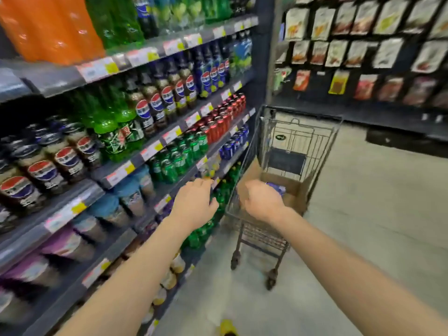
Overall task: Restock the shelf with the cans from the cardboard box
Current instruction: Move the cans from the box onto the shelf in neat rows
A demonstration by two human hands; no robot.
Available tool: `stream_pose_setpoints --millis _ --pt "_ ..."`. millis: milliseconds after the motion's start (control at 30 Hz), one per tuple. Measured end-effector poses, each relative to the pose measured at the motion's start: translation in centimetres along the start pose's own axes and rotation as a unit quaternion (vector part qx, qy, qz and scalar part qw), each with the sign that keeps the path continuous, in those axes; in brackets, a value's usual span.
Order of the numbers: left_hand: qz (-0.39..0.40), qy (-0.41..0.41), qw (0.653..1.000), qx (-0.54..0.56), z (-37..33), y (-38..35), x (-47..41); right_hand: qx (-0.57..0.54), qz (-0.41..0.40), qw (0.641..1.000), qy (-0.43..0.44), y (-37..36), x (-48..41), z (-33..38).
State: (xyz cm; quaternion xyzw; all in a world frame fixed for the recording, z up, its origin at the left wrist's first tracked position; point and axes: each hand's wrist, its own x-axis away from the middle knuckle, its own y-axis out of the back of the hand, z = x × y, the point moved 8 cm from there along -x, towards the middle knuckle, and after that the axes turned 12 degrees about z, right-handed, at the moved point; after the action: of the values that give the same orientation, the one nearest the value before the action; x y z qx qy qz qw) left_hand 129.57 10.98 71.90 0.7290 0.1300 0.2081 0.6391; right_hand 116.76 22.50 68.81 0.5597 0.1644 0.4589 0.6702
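The cardboard box (294, 190) sits in a wire shopping cart (303, 132) at about 4 o'clock from the middle of the view; its near flap stands up and most of its inside is hidden. One blue-purple can (276, 187), blurred, shows just past the knuckles of the right hand (263, 201). That hand's fingers bend down into the box behind its own back, so I cannot tell whether they grip the can. At 7 o'clock the left hand (194, 202) hangs before the shelf (150, 151) with fingers loosely curled and nothing seen in them; its fingertips blur into something yellowish. Blue cans (234, 143) and green bottles (179, 158) stand on the shelf at 12 and 10 o'clock. Snack packets (363, 44) hang at 2 o'clock. A yellow thing (226, 328) is cut off at 6 o'clock.
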Motion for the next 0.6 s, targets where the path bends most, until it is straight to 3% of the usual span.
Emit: stream_pose_setpoints --millis 300,600 --pt "0.052 -0.070 0.995 0.044 -7.9 -4.6 -19.2 -0.032 -0.017 0.989 -0.146 4.0 -8.2 -16.6" --pt "0.121 -0.072 0.985 0.096 -13.4 -8.0 -33.5 -0.069 -0.005 0.979 -0.190 8.5 -14.2 -27.5"
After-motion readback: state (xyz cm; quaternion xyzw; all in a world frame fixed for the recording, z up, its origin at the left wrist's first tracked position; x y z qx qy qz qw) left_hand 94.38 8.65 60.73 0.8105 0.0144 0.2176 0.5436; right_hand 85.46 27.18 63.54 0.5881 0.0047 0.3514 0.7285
